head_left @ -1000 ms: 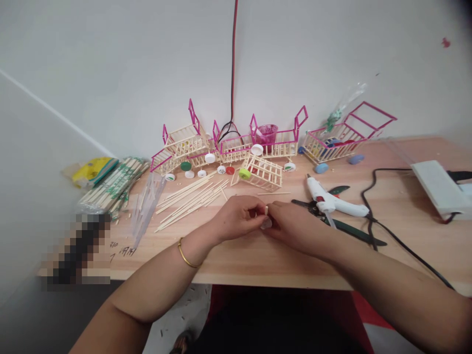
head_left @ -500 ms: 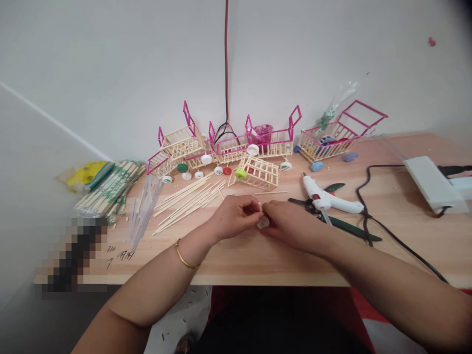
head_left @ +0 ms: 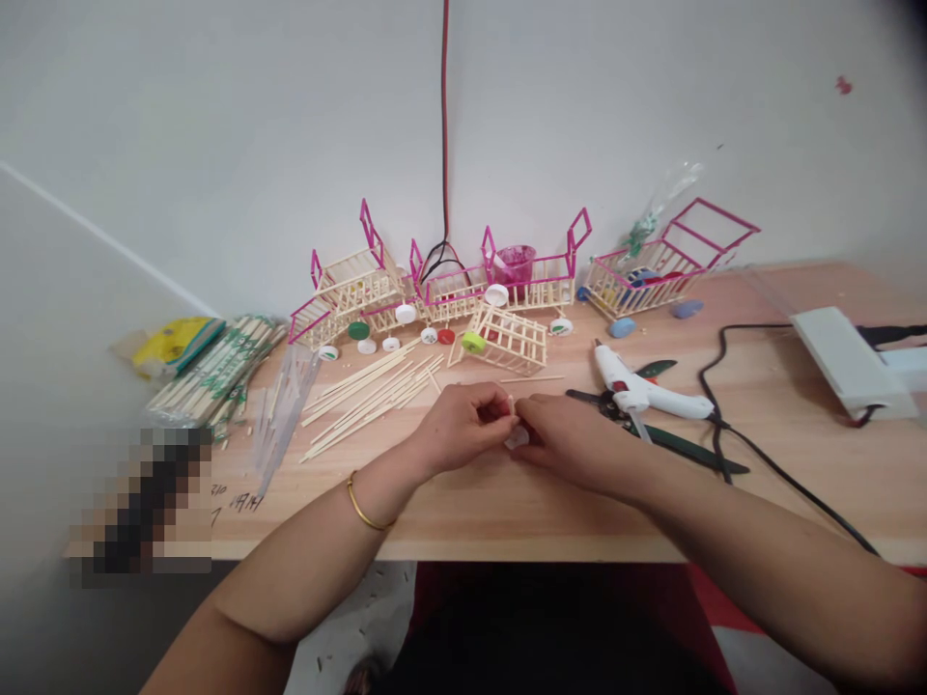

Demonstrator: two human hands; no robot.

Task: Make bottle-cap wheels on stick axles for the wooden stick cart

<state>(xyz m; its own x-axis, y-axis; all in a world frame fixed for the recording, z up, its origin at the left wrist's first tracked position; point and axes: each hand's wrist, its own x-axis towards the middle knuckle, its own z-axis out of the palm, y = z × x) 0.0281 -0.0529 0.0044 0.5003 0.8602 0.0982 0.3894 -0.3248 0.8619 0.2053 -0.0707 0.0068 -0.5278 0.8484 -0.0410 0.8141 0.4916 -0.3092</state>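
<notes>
Over the front middle of the table, my two hands meet fingertip to fingertip. My left hand [head_left: 467, 425] is closed in a pinch at a short pale stick piece [head_left: 511, 404], mostly hidden by the fingers. My right hand [head_left: 561, 436] is closed around a white bottle cap [head_left: 517, 438], its fingers covering part of it. Stick and cap sit close together; whether they touch cannot be made out. Just beyond lies a small stick cart [head_left: 518, 338] tipped over, with a lime-green cap [head_left: 473, 343] as a wheel.
Several stick carts with magenta rails [head_left: 449, 301] line the wall. Loose sticks [head_left: 373, 396] and clear glue sticks [head_left: 286, 425] lie left, beside packaged chopsticks [head_left: 217, 367]. On the right are a white glue gun [head_left: 652, 394], green-handled cutters [head_left: 695, 450] and a white power box [head_left: 844, 362] with cables.
Almost nothing differs. Both hands keep the same hold and place, with only a tiny shift of the view.
</notes>
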